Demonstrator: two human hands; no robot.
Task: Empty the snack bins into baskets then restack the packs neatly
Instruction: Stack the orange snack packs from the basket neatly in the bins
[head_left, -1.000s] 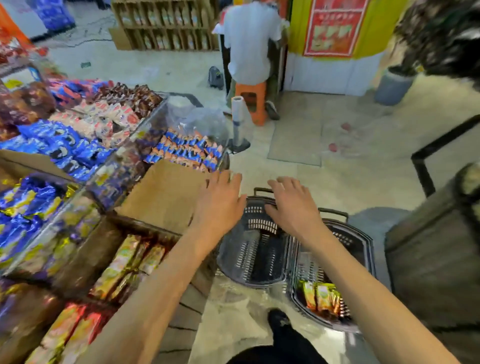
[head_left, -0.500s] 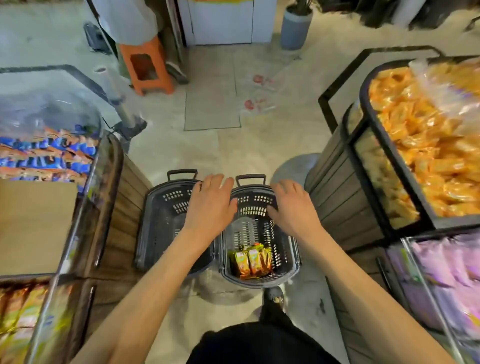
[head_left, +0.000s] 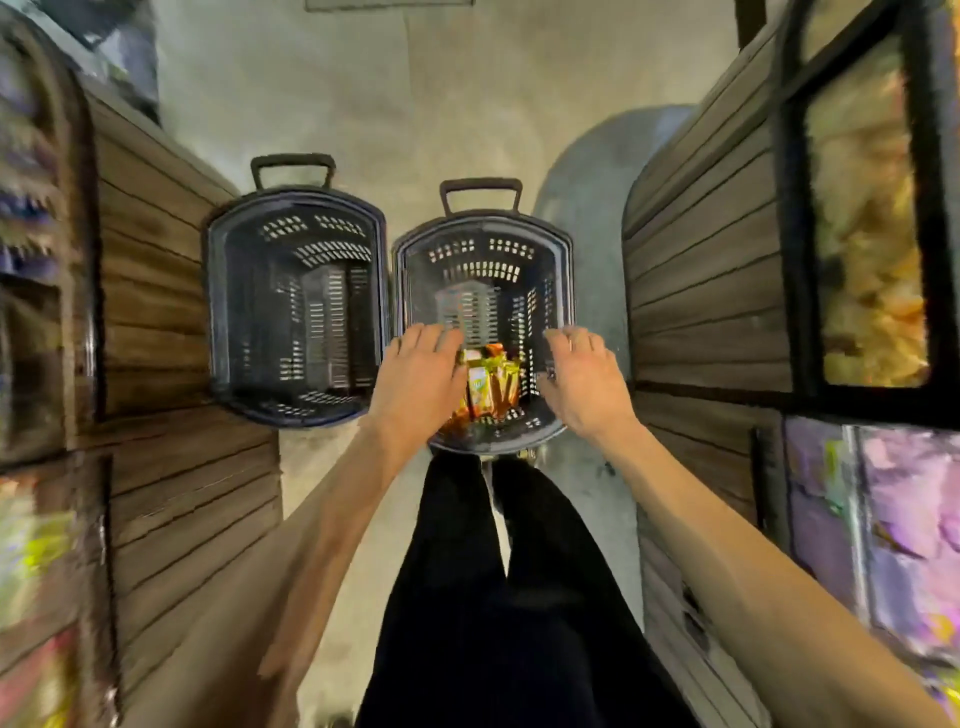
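Observation:
Two dark plastic baskets stand side by side on the floor between the display stands. The left basket holds nothing. The right basket has a few orange and yellow snack packs at its near end. My left hand reaches down over that basket's left rim, fingers straight, touching or just beside the packs. My right hand hovers over its right side with relaxed fingers, holding nothing.
Wood-slatted display stands close in on both sides: the left stand and the right stand. A bin of orange-yellow snacks sits upper right, purple packs lower right. My dark-trousered legs are below the baskets.
The view has tilted further down and closer to the baskets. Both hands have dropped from above the basket rims into the right basket, near the orange packs.

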